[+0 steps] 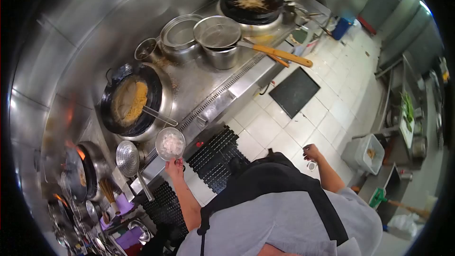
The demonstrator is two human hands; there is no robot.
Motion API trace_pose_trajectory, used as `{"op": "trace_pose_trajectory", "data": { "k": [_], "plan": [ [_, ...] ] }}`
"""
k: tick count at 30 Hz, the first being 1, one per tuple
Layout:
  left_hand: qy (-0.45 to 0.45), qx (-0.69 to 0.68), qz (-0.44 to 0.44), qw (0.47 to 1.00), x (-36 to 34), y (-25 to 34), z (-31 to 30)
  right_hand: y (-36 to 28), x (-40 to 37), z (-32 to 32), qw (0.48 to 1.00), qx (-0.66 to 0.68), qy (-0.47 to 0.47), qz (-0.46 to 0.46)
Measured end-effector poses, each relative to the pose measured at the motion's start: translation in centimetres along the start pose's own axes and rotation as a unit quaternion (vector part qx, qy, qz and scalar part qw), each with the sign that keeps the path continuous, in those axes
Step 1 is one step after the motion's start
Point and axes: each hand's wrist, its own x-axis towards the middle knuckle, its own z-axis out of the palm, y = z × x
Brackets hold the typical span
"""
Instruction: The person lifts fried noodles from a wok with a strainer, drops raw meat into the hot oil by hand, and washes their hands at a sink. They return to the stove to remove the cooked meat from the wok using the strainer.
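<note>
My left hand [175, 167] grips the rim of a round, see-through bowl [176, 135] with pale, whitish pieces in it. The bowl is held over the stove's front edge, close to the wok [155, 96]. Inside that wok, yellow noodle-like food [139, 100] sits in liquid, and a thin metal handle [160, 115] sticks out over the rim towards me. A perforated skimmer [127, 158] lies just left of the bowl. Away from the stove, my right hand [311, 152] hangs over the tiled floor, fingers loosely bent and apart, with a small white ring shape just below it.
A second wok [251, 3] with food stands at the far end. Between the woks, a mesh strainer [217, 32] rests on a metal pot [222, 58], its wooden handle jutting over the aisle. Flames show near the left wok [74, 173]. Black mats [214, 159] lie on the floor.
</note>
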Motion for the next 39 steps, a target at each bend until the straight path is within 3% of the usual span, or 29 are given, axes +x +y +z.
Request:
{"op": "trace_pose_trajectory", "data": {
  "k": [3, 6, 9, 10, 11, 12, 14, 15, 18, 19, 21, 24, 27, 28, 29, 31, 34, 39],
  "plan": [
    [0.016, 0.001, -0.012, 1.0, -0.9, 0.3, -0.3, -4.6, 3.3, -4.9, 0.998, 0.065, -0.008, -0.017],
    [0.103, 0.0, -0.008, 0.995, -3.8, 0.5, -0.6, -10.2, 8.1, -10.4, 0.995, 0.071, 0.042, -0.049],
    [0.148, 0.023, 0.029, 0.988, -5.0, -4.6, -2.6, -15.1, 16.9, -15.5, 0.974, -0.005, 0.09, -0.208],
    [0.12, -0.006, 0.027, 0.992, -5.1, -7.7, -3.8, -18.4, 18.7, -16.7, 0.905, -0.116, 0.148, -0.382],
    [0.113, 0.012, 0.018, 0.993, -5.6, -11.7, -5.5, -23.2, 17.6, -16.7, 0.897, -0.144, 0.202, -0.366],
    [-0.012, 0.193, -0.011, 0.981, -6.3, -14.9, -8.5, -26.4, 18.6, -16.6, 0.889, -0.125, 0.226, -0.378],
    [0.056, 0.351, -0.174, 0.918, -12.2, -20.4, -4.8, -31.8, 21.3, -16.4, 0.863, -0.205, 0.233, -0.397],
    [-0.093, 0.302, -0.313, 0.895, -12.9, -22.3, -6.7, -34.6, 21.9, -15.6, 0.871, -0.23, 0.211, -0.38],
    [-0.23, 0.544, -0.32, 0.741, -19.3, -28.7, -2.9, -38.0, 28.5, -12.0, 0.806, -0.318, 0.157, -0.475],
    [-0.225, 0.557, -0.302, 0.74, -20.3, -29.7, -1.4, -39.0, 30.4, -10.5, 0.849, -0.328, 0.091, -0.405],
    [-0.201, 0.551, -0.281, 0.76, -20.7, -32.2, 1.3, -38.5, 33.8, -7.8, 0.841, -0.211, 0.045, -0.497],
    [-0.142, 0.482, -0.258, 0.825, -19.3, -34.3, 6.0, -42.0, 31.9, -7.3, 0.892, -0.148, 0.0, -0.427],
    [-0.106, 0.383, -0.229, 0.888, -16.2, -36.3, 11.6, -43.3, 30.0, -9.5, 0.895, -0.102, -0.01, -0.434],
    [-0.099, 0.363, -0.219, 0.9, -15.2, -36.6, 14.0, -44.1, 28.5, -11.2, 0.923, -0.022, -0.117, -0.366],
    [-0.094, 0.355, -0.21, 0.906, -14.6, -36.5, 16.6, -44.9, 26.4, -13.3, 0.929, 0.02, -0.167, -0.331],
    [-0.076, 0.361, -0.189, 0.91, -13.2, -36.3, 21.8, -46.3, 22.8, -17.8, 0.923, 0.107, -0.262, -0.262],
    [-0.071, 0.332, -0.134, 0.931, -12.6, -35.7, 28.6, -45.6, 22.1, -23.3, 0.891, 0.168, -0.34, -0.25],
    [0.048, 0.26, -0.083, 0.961, -15.0, -39.5, 33.7, -53.8, 24.4, -35.3, 0.838, 0.201, -0.425, -0.277]
  ]
}}
